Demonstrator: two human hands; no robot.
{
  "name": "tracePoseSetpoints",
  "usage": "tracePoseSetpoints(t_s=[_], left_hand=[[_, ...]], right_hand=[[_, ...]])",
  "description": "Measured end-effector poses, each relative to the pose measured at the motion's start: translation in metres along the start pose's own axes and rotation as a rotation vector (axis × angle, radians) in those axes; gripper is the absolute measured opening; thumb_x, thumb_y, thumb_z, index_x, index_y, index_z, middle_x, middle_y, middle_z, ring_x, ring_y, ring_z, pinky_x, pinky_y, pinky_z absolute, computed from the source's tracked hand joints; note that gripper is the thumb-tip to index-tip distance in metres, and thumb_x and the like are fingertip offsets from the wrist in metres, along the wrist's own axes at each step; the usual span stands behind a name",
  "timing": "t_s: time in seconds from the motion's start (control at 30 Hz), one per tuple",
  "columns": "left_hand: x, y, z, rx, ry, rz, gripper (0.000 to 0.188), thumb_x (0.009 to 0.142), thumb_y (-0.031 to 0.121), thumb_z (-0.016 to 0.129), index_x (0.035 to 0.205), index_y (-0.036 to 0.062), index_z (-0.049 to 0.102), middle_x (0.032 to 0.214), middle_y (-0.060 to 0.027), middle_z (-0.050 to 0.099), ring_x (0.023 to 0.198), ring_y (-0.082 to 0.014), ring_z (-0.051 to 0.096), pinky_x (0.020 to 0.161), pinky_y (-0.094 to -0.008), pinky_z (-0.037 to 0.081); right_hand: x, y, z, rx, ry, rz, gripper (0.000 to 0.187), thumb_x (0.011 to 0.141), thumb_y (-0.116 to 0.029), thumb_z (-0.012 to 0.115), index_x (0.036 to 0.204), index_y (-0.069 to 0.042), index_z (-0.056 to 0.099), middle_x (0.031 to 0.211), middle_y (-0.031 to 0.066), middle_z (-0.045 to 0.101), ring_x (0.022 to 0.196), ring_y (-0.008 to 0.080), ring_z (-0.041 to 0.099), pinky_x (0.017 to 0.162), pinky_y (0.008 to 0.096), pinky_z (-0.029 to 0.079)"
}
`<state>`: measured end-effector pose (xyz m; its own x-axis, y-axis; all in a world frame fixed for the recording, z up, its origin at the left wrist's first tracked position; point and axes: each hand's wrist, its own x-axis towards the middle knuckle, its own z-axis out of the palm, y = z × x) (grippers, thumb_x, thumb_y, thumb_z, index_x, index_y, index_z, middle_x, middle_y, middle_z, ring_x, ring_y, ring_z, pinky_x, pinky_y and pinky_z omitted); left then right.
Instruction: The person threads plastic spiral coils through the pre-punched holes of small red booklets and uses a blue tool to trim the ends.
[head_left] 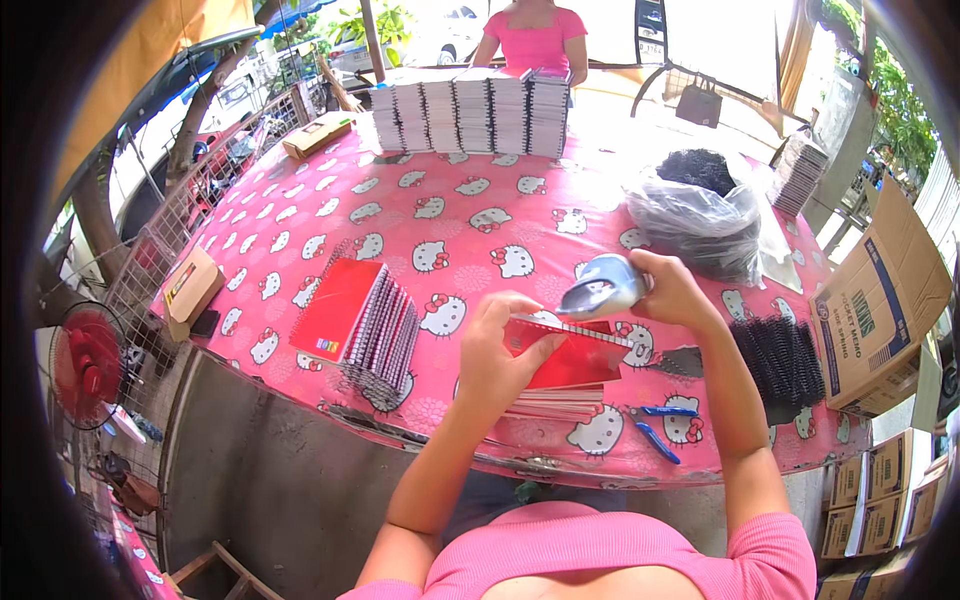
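Note:
My left hand (497, 352) pinches the end of a red-covered memo pad (562, 362), with fingers above and thumb below. A pale edge with a row of holes runs along the pad's upper side. Just above it, my right hand (668, 290) grips a rounded blue-and-white object (604, 284) whose exact kind I cannot make out. Beneath the pad lies a pile of unbound pads (556, 402) with red edges. Blue-handled pliers (664, 428) lie spread on the table to the right of the pile.
Left of my hands stands a stack of spiral-bound red notebooks (352, 318). Black spiral coils (778, 368) and an open carton (885, 300) are at right, behind them a plastic bag of coils (700, 220). Tall notebook stacks (470, 115) line the far edge, before another person (535, 40).

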<state>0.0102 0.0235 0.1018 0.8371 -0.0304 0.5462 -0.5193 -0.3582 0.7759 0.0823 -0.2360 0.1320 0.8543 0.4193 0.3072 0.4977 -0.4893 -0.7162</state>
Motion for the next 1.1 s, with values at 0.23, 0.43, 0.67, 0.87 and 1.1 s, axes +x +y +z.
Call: tracePoseSetpoints(t_s=[0.23,0.43,0.67,0.87,1.1], left_hand=[[-0.006,0.002,0.003,-0.528,0.086,-0.223,0.041,0.078,0.001,0.076,0.111,0.0034,0.052,0.098,-0.0052,0.059,0.088,-0.0098,0.06,0.074,-0.0222,0.049],[-0.017,-0.012,-0.001,-0.538,0.168,-0.229,0.032,0.082,-0.005,0.07,0.113,-0.0034,0.062,0.099,-0.0084,0.066,0.089,-0.012,0.063,0.08,-0.0248,0.054],[-0.021,-0.015,-0.011,-0.459,0.134,-0.203,0.029,0.081,-0.007,0.069,0.109,-0.0023,0.066,0.099,-0.0095,0.068,0.092,-0.013,0.064,0.082,-0.0257,0.054],[-0.005,-0.007,-0.01,-0.554,0.044,-0.083,0.02,0.078,-0.008,0.072,0.092,0.0004,0.061,0.097,-0.0123,0.068,0.091,-0.0159,0.067,0.08,-0.0291,0.056],[-0.033,0.04,-0.021,-0.05,0.018,0.55,0.024,0.074,-0.008,0.073,0.093,0.0004,0.061,0.093,-0.017,0.068,0.084,-0.0241,0.068,0.078,-0.0342,0.056]], right_hand=[[0.02,-0.004,0.008,-0.255,-0.022,0.034,0.046,0.058,-0.002,0.073,0.103,0.0,0.064,0.083,0.0049,0.068,0.079,0.0179,0.065,0.07,0.0328,0.051],[0.028,-0.023,0.02,-0.325,-0.02,0.068,0.042,0.057,0.002,0.07,0.098,0.001,0.061,0.081,0.0098,0.065,0.079,0.0164,0.063,0.071,0.0349,0.05],[0.018,0.01,0.028,-0.389,0.107,0.153,0.045,0.065,-0.007,0.069,0.108,-0.004,0.058,0.094,0.0158,0.065,0.088,0.0292,0.065,0.075,0.0407,0.051],[-0.056,0.085,0.058,-0.724,0.213,0.151,0.072,0.068,-0.02,0.076,0.131,-0.005,0.043,0.132,0.02,0.047,0.117,0.0393,0.05,0.094,0.0464,0.043],[-0.194,0.013,0.077,-0.515,0.11,0.285,0.067,0.074,-0.028,0.076,0.13,-0.004,0.047,0.129,0.0197,0.047,0.12,0.0394,0.045,0.101,0.0489,0.035]])
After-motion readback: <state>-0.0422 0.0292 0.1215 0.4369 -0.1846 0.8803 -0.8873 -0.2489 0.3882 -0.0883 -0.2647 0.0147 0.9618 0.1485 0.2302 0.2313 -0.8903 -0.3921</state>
